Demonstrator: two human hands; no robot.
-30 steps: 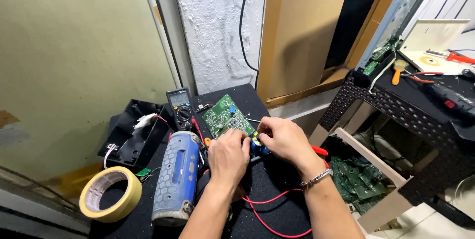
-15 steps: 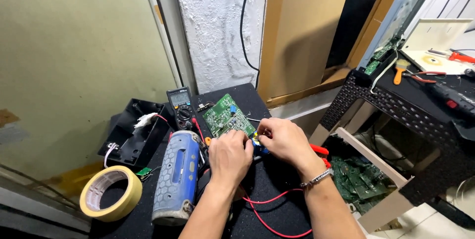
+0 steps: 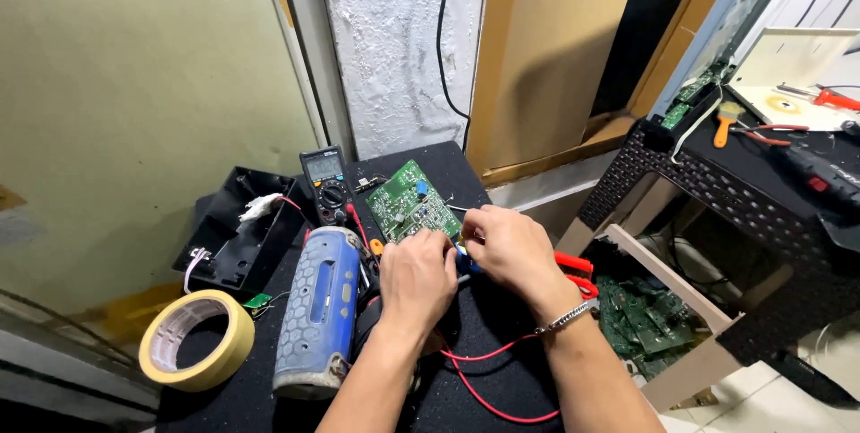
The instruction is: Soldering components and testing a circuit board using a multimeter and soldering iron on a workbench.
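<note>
A green circuit board (image 3: 410, 201) lies tilted on a small black table (image 3: 502, 370). My left hand (image 3: 417, 278) is curled at the board's near edge, its fingers closed on something small that I cannot make out. My right hand (image 3: 509, 248), with a bracelet on the wrist, pinches a small blue part (image 3: 466, 262) right beside the left hand. A red wire (image 3: 484, 397) loops below both wrists. What lies between the fingertips is hidden.
A blue-grey portable speaker (image 3: 318, 308) lies left of my hands, a roll of masking tape (image 3: 197, 340) further left. A multimeter (image 3: 326, 182) and a black open box (image 3: 235, 231) sit behind. Red-handled pliers (image 3: 573, 272), a crate of circuit boards (image 3: 649, 321) and a black wicker table (image 3: 761, 191) are on the right.
</note>
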